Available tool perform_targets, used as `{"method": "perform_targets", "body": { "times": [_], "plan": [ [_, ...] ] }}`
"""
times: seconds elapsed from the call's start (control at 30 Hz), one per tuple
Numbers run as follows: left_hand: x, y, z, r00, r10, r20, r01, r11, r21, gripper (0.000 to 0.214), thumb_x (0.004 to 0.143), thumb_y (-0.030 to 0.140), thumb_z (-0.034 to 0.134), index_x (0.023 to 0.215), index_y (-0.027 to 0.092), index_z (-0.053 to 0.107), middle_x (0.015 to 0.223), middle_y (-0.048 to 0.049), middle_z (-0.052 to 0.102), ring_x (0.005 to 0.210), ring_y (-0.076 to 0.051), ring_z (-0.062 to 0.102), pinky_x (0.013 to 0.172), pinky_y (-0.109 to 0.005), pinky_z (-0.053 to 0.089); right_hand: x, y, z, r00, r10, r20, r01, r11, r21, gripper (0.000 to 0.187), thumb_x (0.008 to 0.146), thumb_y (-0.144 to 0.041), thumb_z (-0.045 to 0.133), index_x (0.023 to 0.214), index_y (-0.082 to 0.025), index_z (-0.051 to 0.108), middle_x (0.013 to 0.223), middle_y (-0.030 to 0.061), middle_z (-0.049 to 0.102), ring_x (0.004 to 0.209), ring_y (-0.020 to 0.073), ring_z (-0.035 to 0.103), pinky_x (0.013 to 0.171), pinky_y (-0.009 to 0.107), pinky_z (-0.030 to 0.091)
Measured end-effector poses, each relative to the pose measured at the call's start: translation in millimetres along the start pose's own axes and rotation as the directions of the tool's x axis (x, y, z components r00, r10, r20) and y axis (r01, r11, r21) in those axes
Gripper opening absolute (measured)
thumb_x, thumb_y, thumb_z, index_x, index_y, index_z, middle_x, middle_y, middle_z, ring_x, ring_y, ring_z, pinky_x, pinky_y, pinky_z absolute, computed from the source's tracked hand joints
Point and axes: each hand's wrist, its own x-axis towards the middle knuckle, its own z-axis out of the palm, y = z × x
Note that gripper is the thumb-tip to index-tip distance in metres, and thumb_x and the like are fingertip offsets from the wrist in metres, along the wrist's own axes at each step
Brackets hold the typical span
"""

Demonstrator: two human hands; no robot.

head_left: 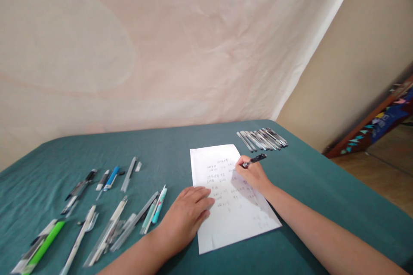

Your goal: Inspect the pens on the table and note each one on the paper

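Note:
A white sheet of paper (219, 232) with several lines of handwriting lies on the green tablecloth. My right hand (253, 175) rests over the sheet's upper right part, its fingers pinched around a black pen (258, 158). The pen's tip is hidden behind the fingers, and its rear end points up to the right. On the left edge of the paper, my left hand (190, 207) lies flat with the palm down and the fingers stretched out. Nothing shows in that hand.
A row of pens (263, 139) lies at the back right. Scattered at left are a green pen (43, 247), a blue pen (112, 178), a turquoise pen (159, 204) and several pen parts. A pale curtain (180, 51) hangs behind the table (158, 150).

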Motion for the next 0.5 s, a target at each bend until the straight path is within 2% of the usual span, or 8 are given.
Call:
{"method": "perform_targets", "body": {
  "times": [0.5],
  "plan": [
    [-3.7,-0.5,1.3,0.999,-0.026,0.037,0.026,1.0,0.007,0.031,0.089,0.016,0.048,0.117,0.025,0.057,0.127,-0.0059,0.056,0.117,-0.024,0.049,0.102,-0.045,0.036,1.0,3.6,-1.8,0.999,0.039,-0.039,-0.04,0.999,-0.024,0.008,0.067,-0.019,0.051,0.06,-0.019,0.055,0.056,-0.0036,0.053,0.056,0.0126,0.048,0.053,0.023,0.032]
  ]
}}
